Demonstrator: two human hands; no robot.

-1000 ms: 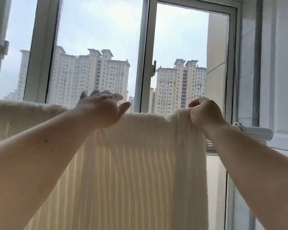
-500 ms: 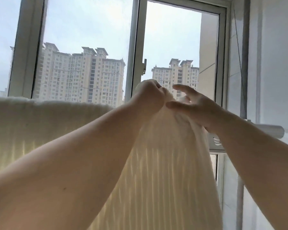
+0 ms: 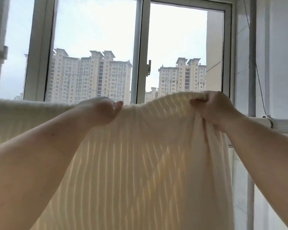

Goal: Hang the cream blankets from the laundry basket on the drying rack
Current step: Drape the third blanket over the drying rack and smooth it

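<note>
A cream ribbed blanket (image 3: 140, 163) hangs in front of me, backlit by the window, its top edge stretched between my hands. My left hand (image 3: 103, 112) grips the top edge near the middle of the view. My right hand (image 3: 213, 107) is closed on a bunched fold at the blanket's right corner, lifted slightly higher. Another stretch of cream blanket (image 3: 23, 117) hangs over the rail to the left, behind my left forearm. The rack's rail is hidden under the fabric, and the laundry basket is out of sight.
A large window (image 3: 140, 55) with a pale frame and a handle (image 3: 149, 68) stands just behind the blanket. A white wall and a vertical pipe (image 3: 252, 63) are close on the right, with a thin cord (image 3: 260, 90) and a white ledge (image 3: 283, 124).
My hands, close together half a second ago, have moved apart along the top edge. The right hand went from open fingers to a closed grip on the right corner.
</note>
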